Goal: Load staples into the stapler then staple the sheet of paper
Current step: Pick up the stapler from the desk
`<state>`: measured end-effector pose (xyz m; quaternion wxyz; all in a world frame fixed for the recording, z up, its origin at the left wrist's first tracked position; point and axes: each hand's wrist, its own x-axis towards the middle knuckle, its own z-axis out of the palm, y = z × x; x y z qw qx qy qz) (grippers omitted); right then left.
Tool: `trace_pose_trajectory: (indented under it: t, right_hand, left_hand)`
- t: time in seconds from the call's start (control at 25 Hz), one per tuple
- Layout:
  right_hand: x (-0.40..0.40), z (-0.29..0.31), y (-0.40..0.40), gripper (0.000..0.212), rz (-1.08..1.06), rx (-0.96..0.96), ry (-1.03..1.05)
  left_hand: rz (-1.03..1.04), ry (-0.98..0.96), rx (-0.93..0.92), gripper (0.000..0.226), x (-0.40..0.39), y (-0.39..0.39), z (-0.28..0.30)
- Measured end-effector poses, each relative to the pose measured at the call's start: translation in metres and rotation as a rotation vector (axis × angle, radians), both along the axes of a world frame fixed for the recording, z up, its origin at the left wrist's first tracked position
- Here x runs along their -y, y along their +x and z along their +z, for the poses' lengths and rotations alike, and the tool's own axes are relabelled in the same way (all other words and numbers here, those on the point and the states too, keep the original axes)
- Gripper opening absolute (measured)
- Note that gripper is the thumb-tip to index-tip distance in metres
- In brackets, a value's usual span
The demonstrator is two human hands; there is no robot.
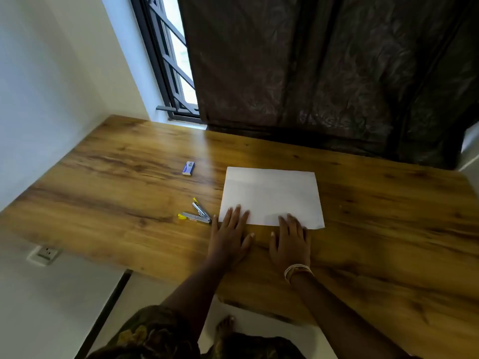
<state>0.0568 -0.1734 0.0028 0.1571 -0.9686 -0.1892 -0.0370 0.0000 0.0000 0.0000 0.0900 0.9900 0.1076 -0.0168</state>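
A white sheet of paper [270, 195] lies flat on the wooden table [116, 182]. My left hand [229, 235] rests flat with its fingertips on the sheet's near left corner. My right hand [290, 240] lies flat too, fingertips on the sheet's near edge; a bracelet is on that wrist. Just left of my left hand a small silver stapler with yellow ends [197, 215] lies swung open in a V. A small blue and white staple box [188, 168] sits farther back on the left.
A dark curtain [324, 73] hangs behind the table's far edge, beside a barred window [173, 60]. A white wall runs along the left, with a socket [45, 253] below the tabletop. The table's near edge passes under my forearms.
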Motion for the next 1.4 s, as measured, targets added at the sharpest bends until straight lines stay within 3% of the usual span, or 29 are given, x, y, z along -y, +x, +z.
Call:
trace_pose_trajectory:
  t: [0.28,0.48,0.76,0.96,1.12,1.24,1.4]
  right_hand:
    - [-0.014,0.005,0.008,0.051,-0.016,0.034,-0.061]
    - [-0.074,0.022,0.013,0.053,0.048,0.009,-0.002]
    - [-0.182,0.022,-0.018,0.042,0.251,-0.055,0.120]
    - [-0.224,0.014,-0.031,0.037,0.384,0.017,0.188]
    - [-0.241,0.003,-0.030,0.025,0.399,0.064,0.143]
    - [-0.250,0.002,-0.022,0.023,0.257,-0.009,0.337]
    - [-0.259,0.030,-0.004,0.010,-0.138,-0.405,0.959]
  left_hand:
    - [-0.072,0.187,0.018,0.069,-0.006,-0.001,0.012]
    - [0.033,0.126,0.158,0.061,-0.057,-0.023,0.025]
    - [0.305,0.046,0.133,0.053,-0.177,-0.040,0.024]
    - [0.276,0.008,0.082,0.049,-0.218,-0.037,0.010]
    - [0.253,-0.009,0.165,0.043,-0.230,-0.023,0.002]
    - [0.315,-0.236,0.377,0.027,-0.226,0.002,0.001]
    - [0.406,-0.854,0.497,0.019,-0.196,0.039,0.014]
